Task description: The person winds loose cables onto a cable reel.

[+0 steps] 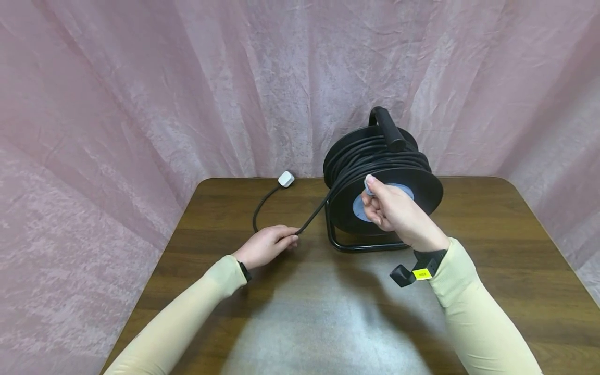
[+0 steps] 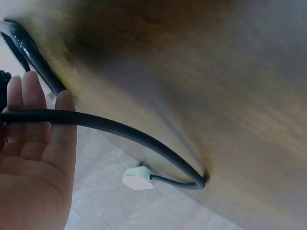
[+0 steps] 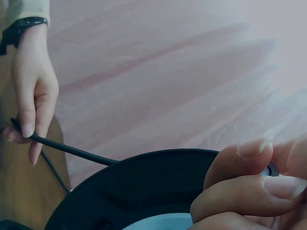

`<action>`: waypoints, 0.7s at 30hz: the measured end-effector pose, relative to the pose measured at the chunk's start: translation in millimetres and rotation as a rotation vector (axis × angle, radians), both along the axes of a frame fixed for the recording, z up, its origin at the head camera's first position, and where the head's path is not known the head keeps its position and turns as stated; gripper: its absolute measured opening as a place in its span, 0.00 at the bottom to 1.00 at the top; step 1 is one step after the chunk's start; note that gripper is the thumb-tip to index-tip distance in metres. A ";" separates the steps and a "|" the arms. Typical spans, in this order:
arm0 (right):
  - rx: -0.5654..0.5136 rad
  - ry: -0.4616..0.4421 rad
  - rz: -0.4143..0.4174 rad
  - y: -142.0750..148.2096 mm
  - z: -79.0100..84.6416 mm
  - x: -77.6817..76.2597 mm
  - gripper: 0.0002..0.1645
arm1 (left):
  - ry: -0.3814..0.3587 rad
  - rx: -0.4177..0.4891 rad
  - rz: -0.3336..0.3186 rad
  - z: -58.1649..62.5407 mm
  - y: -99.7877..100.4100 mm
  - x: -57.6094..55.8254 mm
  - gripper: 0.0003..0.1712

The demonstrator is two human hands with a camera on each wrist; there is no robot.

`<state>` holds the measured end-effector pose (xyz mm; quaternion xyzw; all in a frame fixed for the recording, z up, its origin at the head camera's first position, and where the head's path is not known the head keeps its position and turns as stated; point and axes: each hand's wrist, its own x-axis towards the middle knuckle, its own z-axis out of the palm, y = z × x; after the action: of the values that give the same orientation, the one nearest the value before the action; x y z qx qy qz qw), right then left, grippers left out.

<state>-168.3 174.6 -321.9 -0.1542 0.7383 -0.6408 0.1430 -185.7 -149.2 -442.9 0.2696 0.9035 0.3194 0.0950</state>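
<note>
A black cable reel (image 1: pixel 383 200) stands on its tubular frame, with black cable wound thickly round its drum. My right hand (image 1: pixel 394 208) grips the small grey crank knob (image 1: pixel 368 188) on the reel's near face; its fingers curl round it. A loose length of black cable (image 1: pixel 313 214) runs from the drum down to my left hand (image 1: pixel 268 245). There the thumb pinches it against the fingers, and in the left wrist view the cable (image 2: pixel 124 130) crosses the nearly straight fingers. Beyond this hand the cable bends round to a white plug (image 1: pixel 286 179) at the table's back edge.
The wooden table (image 1: pixel 201 219) has rounded back corners. A pink curtain (image 1: pixel 281 78) hangs right behind its back edge. The reel's black carrying handle (image 1: pixel 388 129) sticks up at the top, and its frame bar (image 1: pixel 365 249) lies along the table in front.
</note>
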 end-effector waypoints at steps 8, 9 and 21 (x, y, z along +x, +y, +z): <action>-0.047 -0.008 -0.022 7.0 1.0 0.9 0.36 | -0.013 0.015 0.006 4.3 2.0 -0.4 0.18; -0.043 -0.007 -0.028 7.6 1.3 1.1 0.36 | -0.017 0.012 0.009 4.4 1.5 0.2 0.18; -0.045 -0.006 -0.068 19.8 6.2 3.4 0.36 | -0.010 0.007 0.020 6.8 -3.7 1.0 0.21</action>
<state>-165.0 194.4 -315.7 -0.1304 0.7282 -0.6620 0.1199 -184.7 -152.9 -436.2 0.2590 0.9046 0.3249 0.0953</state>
